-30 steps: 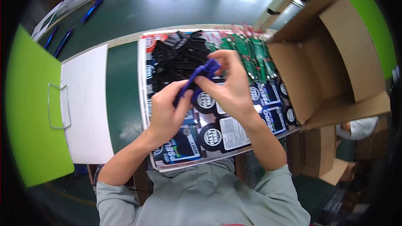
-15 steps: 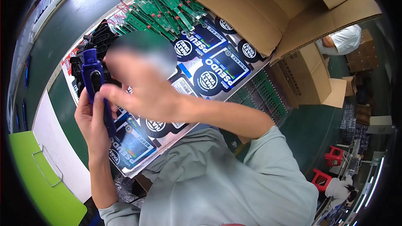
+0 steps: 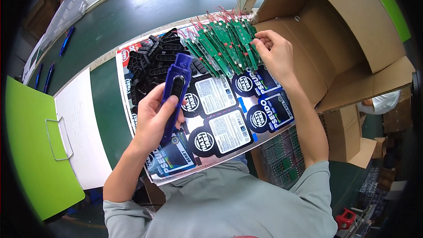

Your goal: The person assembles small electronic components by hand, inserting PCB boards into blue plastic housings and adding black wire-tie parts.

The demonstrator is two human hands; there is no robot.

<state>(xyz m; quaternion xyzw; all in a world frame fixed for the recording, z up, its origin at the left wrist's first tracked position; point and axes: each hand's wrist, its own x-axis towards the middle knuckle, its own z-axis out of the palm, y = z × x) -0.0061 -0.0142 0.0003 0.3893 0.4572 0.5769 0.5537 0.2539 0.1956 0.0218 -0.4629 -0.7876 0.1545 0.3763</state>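
My left hand (image 3: 152, 117) is closed around a long blue plastic housing (image 3: 169, 119), held tilted above the printed sheets. A black oval piece (image 3: 177, 84) sits in a slot of the housing, and my thumb rests just below it. At the right end of a pile of green circuit boards (image 3: 216, 46) with thin red wires, my right hand (image 3: 276, 53) pinches the edge of a circuit board (image 3: 247, 39) between thumb and fingers. A heap of black ribbed plastic pieces (image 3: 154, 57) lies left of the boards.
Printed label sheets (image 3: 224, 132) cover the work surface. An open cardboard box (image 3: 335, 39) stands close on the right. To the left are a white paper (image 3: 83, 128), a green clipboard (image 3: 35, 150) and blue pens (image 3: 66, 39). More boards fill a tray (image 3: 282, 158) below the surface's edge.
My right hand has left the blue housing and moved right to the circuit boards. My left hand keeps hold of the housing. The whole view has shifted and turned.
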